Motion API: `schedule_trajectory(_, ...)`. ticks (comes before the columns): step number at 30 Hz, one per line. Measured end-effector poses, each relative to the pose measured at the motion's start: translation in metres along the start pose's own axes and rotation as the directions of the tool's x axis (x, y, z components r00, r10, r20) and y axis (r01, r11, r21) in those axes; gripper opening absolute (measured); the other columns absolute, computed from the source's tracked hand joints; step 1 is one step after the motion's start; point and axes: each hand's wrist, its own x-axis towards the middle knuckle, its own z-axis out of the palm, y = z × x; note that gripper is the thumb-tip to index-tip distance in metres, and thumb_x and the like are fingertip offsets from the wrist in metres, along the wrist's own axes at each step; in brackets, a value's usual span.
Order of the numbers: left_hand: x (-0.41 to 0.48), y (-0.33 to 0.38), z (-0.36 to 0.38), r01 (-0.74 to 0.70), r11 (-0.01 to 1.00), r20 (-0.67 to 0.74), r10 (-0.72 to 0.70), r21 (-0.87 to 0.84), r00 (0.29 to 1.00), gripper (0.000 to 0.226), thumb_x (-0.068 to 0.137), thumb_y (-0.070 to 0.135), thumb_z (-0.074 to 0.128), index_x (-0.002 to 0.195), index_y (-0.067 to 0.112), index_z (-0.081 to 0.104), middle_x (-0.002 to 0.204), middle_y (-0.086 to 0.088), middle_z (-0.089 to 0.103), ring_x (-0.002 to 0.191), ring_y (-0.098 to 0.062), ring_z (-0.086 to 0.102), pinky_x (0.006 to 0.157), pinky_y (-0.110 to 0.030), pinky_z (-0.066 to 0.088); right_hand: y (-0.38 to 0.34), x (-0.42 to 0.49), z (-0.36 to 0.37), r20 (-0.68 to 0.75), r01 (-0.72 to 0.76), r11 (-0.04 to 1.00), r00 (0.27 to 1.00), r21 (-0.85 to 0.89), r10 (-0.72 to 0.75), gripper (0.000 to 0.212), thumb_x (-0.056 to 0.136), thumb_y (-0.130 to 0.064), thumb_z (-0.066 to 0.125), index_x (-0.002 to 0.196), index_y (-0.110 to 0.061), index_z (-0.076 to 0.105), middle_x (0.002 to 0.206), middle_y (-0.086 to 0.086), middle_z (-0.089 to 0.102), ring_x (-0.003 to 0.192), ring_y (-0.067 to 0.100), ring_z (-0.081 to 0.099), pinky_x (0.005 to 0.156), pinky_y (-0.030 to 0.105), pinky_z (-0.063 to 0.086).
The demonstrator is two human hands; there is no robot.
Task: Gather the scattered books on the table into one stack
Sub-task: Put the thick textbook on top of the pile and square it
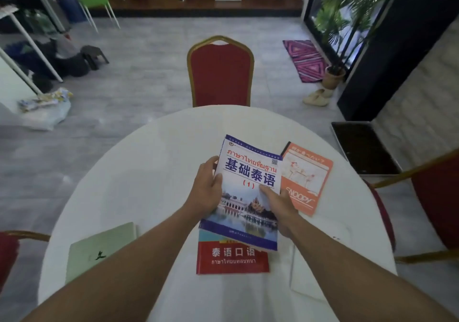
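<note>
A blue and white language book (248, 172) with a palace photo is held above the round white table (149, 172). My left hand (207, 189) grips its left edge, and my right hand (277, 203) holds its right side with the thumb on the cover. Its lower end overlaps a red book (231, 259) lying flat near me. An orange Snoopy notebook (308, 177) lies to the right, partly under the held book. A pale green book (99, 249) rests at the table's left edge.
A red chair with a gold frame (221, 73) stands across the table. More red chairs sit at the right (434, 202) and at the left edge (7, 254). A dark tray (362, 148) lies on the floor at the right.
</note>
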Motion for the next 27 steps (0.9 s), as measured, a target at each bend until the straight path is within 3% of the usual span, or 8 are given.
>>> schedule_trajectory(4,-0.004,-0.016,0.022,0.081,0.995,0.051,-0.084,0.061,0.995,0.035,0.101,0.015,0.043,0.133,0.026,0.038,0.127,0.002,0.041,0.113,-0.014,0.053,0.078,-0.022,0.058,0.014,0.004,-0.014,-0.064,0.094,0.987,0.993,-0.132,-0.103,0.056,0.097,-0.029,0.068,0.138,-0.015,0.034,0.134,0.005,0.057,0.117,0.024,0.058,0.1,0.043,0.05)
schedule_trajectory(7,-0.015,-0.044,0.028,0.109,0.987,0.121,-0.124,0.122,0.985,0.039,0.095,0.01,0.048,0.131,0.025,0.041,0.126,-0.001,0.044,0.116,-0.017,0.054,0.088,-0.033,0.059,0.027,0.007,-0.009,-0.046,0.175,0.938,0.979,-0.299,-0.197,0.059,0.1,-0.026,0.064,0.146,-0.017,0.03,0.128,-0.003,0.057,0.114,0.019,0.057,0.101,0.041,0.051)
schedule_trajectory(9,-0.02,-0.065,0.032,0.15,0.976,0.169,-0.176,0.156,0.97,0.044,0.092,0.008,0.051,0.131,0.025,0.04,0.125,-0.003,0.044,0.118,-0.022,0.055,0.088,-0.04,0.059,0.039,0.012,-0.003,-0.02,0.181,0.91,0.979,-0.374,-0.203,0.051,0.1,-0.027,0.064,0.145,-0.019,0.04,0.133,-0.003,0.062,0.12,0.022,0.061,0.105,0.042,0.051)
schedule_trajectory(11,-0.025,-0.08,0.036,0.198,0.954,0.176,-0.24,0.226,0.955,0.045,0.092,0.004,0.051,0.132,0.019,0.039,0.125,-0.004,0.041,0.112,-0.015,0.05,0.093,-0.032,0.055,0.053,0.019,0.004,-0.018,0.172,0.884,0.98,-0.436,-0.2,0.038,0.1,-0.024,0.063,0.137,-0.02,0.054,0.133,0.001,0.067,0.117,0.023,0.065,0.096,0.038,0.056)
schedule_trajectory(13,-0.029,-0.094,0.041,0.246,0.924,0.168,-0.303,0.292,0.938,0.046,0.092,0.001,0.052,0.135,0.012,0.036,0.127,-0.008,0.038,0.105,-0.011,0.046,0.088,-0.022,0.051,0.064,0.024,0.012,-0.033,0.157,0.858,0.98,-0.489,-0.198,0.031,0.099,-0.022,0.063,0.129,-0.018,0.059,0.129,0.005,0.068,0.106,0.021,0.066,0.083,0.03,0.057)
schedule_trajectory(18,-0.029,-0.106,0.044,0.288,0.872,0.092,-0.349,0.396,0.932,0.048,0.094,0.011,0.056,0.136,0.008,0.033,0.13,-0.011,0.039,0.108,-0.014,0.039,0.088,-0.024,0.045,0.078,0.034,0.023,-0.085,0.132,0.767,0.968,-0.628,-0.237,0.046,0.098,-0.03,0.063,0.138,-0.011,0.05,0.133,0.013,0.045,0.122,0.03,0.053,0.105,0.043,0.049)
schedule_trajectory(22,-0.029,-0.104,0.047,0.368,0.847,0.055,-0.419,0.383,0.906,0.054,0.089,0.013,0.066,0.132,0.011,0.033,0.134,-0.009,0.031,0.121,-0.021,0.039,0.097,-0.034,0.051,0.079,0.035,0.031,-0.11,0.134,0.728,0.954,-0.673,-0.277,0.041,0.096,-0.035,0.064,0.131,-0.017,0.053,0.128,0.01,0.047,0.12,0.029,0.054,0.104,0.047,0.05)
schedule_trajectory(27,-0.031,-0.11,0.047,0.312,0.828,0.065,-0.383,0.466,0.921,0.064,0.089,0.017,0.067,0.139,0.009,0.029,0.139,-0.011,0.033,0.119,-0.02,0.038,0.096,-0.026,0.045,0.077,0.036,0.029,-0.108,0.149,0.768,0.956,-0.623,-0.273,0.035,0.094,-0.033,0.07,0.126,-0.021,0.063,0.123,0.007,0.049,0.115,0.025,0.058,0.097,0.037,0.053)
